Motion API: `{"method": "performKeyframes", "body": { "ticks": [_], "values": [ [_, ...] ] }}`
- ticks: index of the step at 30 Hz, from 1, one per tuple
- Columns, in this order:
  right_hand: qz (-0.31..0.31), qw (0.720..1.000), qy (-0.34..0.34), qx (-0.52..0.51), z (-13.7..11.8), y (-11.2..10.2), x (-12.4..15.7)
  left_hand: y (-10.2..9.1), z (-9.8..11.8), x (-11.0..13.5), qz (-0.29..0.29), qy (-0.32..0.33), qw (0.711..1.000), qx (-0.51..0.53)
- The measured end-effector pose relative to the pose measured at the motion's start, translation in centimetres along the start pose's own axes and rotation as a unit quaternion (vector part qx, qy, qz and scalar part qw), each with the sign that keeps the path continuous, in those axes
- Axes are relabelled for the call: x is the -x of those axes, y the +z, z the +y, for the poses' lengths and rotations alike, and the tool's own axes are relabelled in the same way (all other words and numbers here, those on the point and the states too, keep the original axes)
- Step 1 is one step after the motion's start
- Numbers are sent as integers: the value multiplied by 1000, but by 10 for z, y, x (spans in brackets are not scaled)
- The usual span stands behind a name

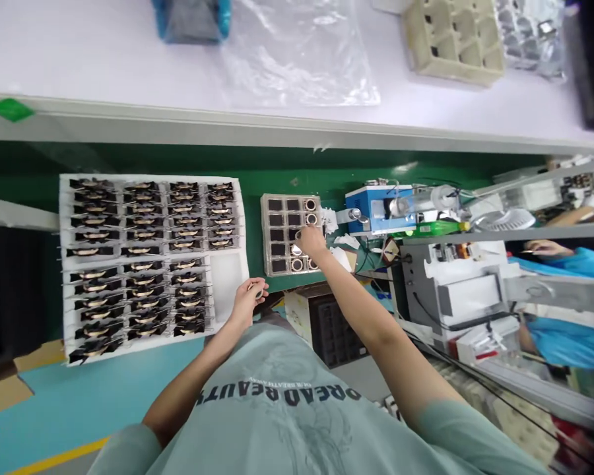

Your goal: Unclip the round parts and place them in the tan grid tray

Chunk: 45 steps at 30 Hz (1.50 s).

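My left hand (pixel 250 298) is closed around a small round part (pixel 259 294) with a dark middle, near the front corner of a white foam tray (pixel 230 277). My right hand (pixel 311 241) reaches over a clear compartment tray (pixel 268 274), its fingers pinched together at a small ring-shaped part (pixel 298 235); the fingers partly hide it. Similar round parts with pale rims (pixel 311 204) sit in some compartments, while others show dark squares. Rows of black pieces with thin metal leads and tan strips (pixel 141 280) fill much of the foam tray.
A blue bench machine (pixel 369 210) stands right of the compartment tray, with a green bottle (pixel 438 228) beside it. Above runs a shelf edge (pixel 178 125) bearing a plastic bag (pixel 307 53) and a beige divided tray (pixel 455 39). At the right, another person's hand (pixel 547 248) shows.
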State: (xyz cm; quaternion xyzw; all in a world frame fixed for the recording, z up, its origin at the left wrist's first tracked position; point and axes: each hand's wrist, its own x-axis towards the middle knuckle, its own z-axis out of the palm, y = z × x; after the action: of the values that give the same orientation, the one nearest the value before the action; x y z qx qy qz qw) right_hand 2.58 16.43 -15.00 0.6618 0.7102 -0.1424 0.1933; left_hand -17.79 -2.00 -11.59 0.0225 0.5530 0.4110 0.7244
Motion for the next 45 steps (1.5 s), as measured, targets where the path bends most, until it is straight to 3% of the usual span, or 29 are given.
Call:
{"method": "performKeyframes", "body": {
  "ticks": [8,16,21,25,31,37,45],
  "values": [
    [46,994,66,-70,-7,17,8,-15,6,-2,10,13,1000,25],
    [101,966,150,-187,-22,33,22,-18,8,-3,18,17,999,22],
    [74,969,168,-166,-26,30,16,-18,7,-3,26,13,1000,10],
    [72,979,145,-120,-23,21,14,-14,5,-2,31,15,999,4],
    [132,991,33,-9,1,7,25,-10,1,0,29,20,999,13],
    [91,992,-39,73,5,-1,18,-7,-4,0,23,11,999,26],
    [76,992,-58,81,-6,4,11,-17,-3,1,39,15,999,34]
  ]
}}
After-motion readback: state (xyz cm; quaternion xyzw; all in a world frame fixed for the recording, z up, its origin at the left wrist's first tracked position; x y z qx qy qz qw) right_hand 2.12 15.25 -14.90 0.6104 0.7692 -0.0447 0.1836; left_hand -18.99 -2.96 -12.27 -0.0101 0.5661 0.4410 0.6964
